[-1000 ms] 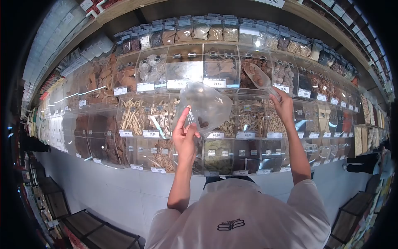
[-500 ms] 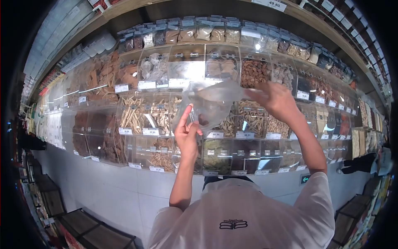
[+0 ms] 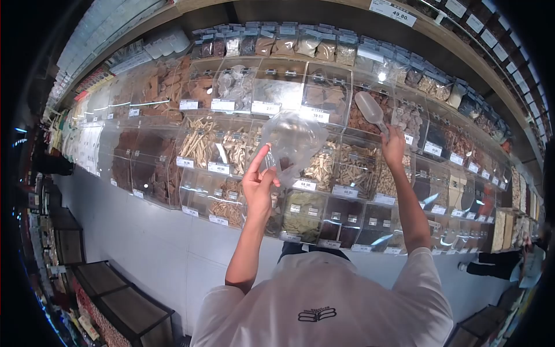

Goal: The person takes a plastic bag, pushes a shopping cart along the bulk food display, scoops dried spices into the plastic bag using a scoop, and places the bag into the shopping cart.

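Observation:
A clear plastic bag (image 3: 298, 141) hangs in front of the bins, with some dark brown pieces low inside it. My left hand (image 3: 260, 182) grips its left side, index finger raised and the others curled. To the right, my right hand (image 3: 393, 144) is closed on the handle of a clear scoop (image 3: 371, 108). The scoop looks empty and lies before the upper bin of reddish-brown pieces (image 3: 359, 120). Its bowl points up and left, apart from the bag.
Clear bins of dried goods (image 3: 358, 165) with price labels fill the rack in rows. Packed bags (image 3: 309, 45) line the shelf above. Dark crates (image 3: 124, 295) stand at lower left. Another person's dark-trousered legs (image 3: 494, 266) show at the far right.
My right hand swung left to the bag's mouth with the scoop, then back right to the upper bin. The scoop held brown pieces earlier and now looks empty. The view has tilted slightly.

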### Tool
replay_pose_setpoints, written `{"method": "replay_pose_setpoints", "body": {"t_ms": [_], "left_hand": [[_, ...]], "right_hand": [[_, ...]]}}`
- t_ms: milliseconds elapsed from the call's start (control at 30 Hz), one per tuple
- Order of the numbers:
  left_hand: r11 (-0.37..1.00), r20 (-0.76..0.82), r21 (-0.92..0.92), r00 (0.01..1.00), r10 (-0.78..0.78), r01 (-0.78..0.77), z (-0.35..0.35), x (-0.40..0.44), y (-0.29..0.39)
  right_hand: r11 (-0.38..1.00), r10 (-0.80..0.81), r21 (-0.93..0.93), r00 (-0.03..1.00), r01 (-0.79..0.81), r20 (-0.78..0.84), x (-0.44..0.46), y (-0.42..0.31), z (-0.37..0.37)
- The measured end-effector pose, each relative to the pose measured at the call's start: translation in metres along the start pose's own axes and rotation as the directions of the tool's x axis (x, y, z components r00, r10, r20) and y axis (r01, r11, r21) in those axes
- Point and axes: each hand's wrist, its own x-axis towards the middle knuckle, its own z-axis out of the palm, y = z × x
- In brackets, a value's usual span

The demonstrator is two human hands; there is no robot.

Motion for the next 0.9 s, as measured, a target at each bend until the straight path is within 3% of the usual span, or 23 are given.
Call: {"method": "replay_pose_setpoints", "body": {"t_ms": [100,133,200,233,267,333,400,533,600,700,733,767,800,833,900], "left_hand": [[1.0,-0.048,0.028,0.999,-0.009,0.01,0.0,-0.01,0.005],[1.0,-0.061,0.031,0.998,-0.006,0.008,-0.001,-0.012,0.004],[0.999,-0.117,0.033,0.993,0.016,-0.012,0.001,-0.017,0.0],[0.999,-0.136,0.042,0.991,0.011,-0.006,0.0,-0.019,-0.004],[0.999,-0.152,0.05,0.988,0.011,-0.004,-0.002,-0.018,-0.01],[0.999,-0.185,0.051,0.982,0.023,-0.014,0.009,-0.022,-0.009],[0.997,-0.099,0.056,0.994,0.055,-0.05,0.016,-0.025,-0.01],[0.979,0.023,0.189,0.997,0.071,-0.074,0.038,-0.03,0.0],[0.972,0.066,0.22,0.995,0.074,-0.087,0.033,-0.03,0.006],[0.926,-0.134,0.059,0.916,0.379,-0.374,0.028,-0.041,0.04],[0.883,-0.164,0.135,0.868,0.468,-0.45,0.004,-0.042,0.037],[0.829,-0.182,0.208,0.812,0.554,-0.519,-0.024,-0.041,0.025],[0.866,-0.239,0.196,0.834,0.498,-0.461,-0.04,-0.044,0.016],[0.847,-0.196,0.282,0.837,0.51,-0.45,-0.049,-0.051,0.005],[0.784,-0.105,0.445,0.844,0.525,-0.433,-0.058,-0.063,-0.016]], "right_hand": [[0.987,-0.144,-0.104,0.953,0.12,-0.267,-0.015,-0.038,-0.016],[0.984,-0.179,-0.058,0.943,0.17,-0.28,-0.025,-0.043,-0.017],[0.965,-0.227,0.089,0.958,0.245,-0.177,-0.047,-0.068,-0.014],[0.917,-0.202,0.364,0.977,0.162,0.074,-0.06,-0.089,-0.018],[0.812,-0.238,0.584,0.919,0.01,0.315,-0.066,-0.113,-0.022],[0.696,-0.311,0.701,0.814,-0.157,0.491,-0.072,-0.152,-0.019],[0.499,-0.348,0.795,0.761,-0.344,0.547,-0.082,-0.175,0.01],[0.304,-0.512,0.907,0.753,-0.291,0.413,-0.086,-0.223,0.035],[0.173,-0.685,0.968,0.683,-0.184,0.252,-0.076,-0.238,0.022],[0.335,-0.545,0.895,0.715,-0.293,0.438,-0.065,-0.261,-0.042],[0.514,-0.558,0.838,0.67,-0.185,0.49,-0.056,-0.266,-0.075],[0.478,-0.557,0.865,0.709,-0.152,0.433,-0.057,-0.269,-0.079],[0.445,-0.551,0.888,0.747,-0.114,0.372,-0.059,-0.274,-0.08],[0.412,-0.542,0.908,0.782,-0.073,0.309,-0.06,-0.28,-0.082],[0.344,-0.458,0.925,0.831,-0.161,0.315,-0.062,-0.294,-0.089]]}}
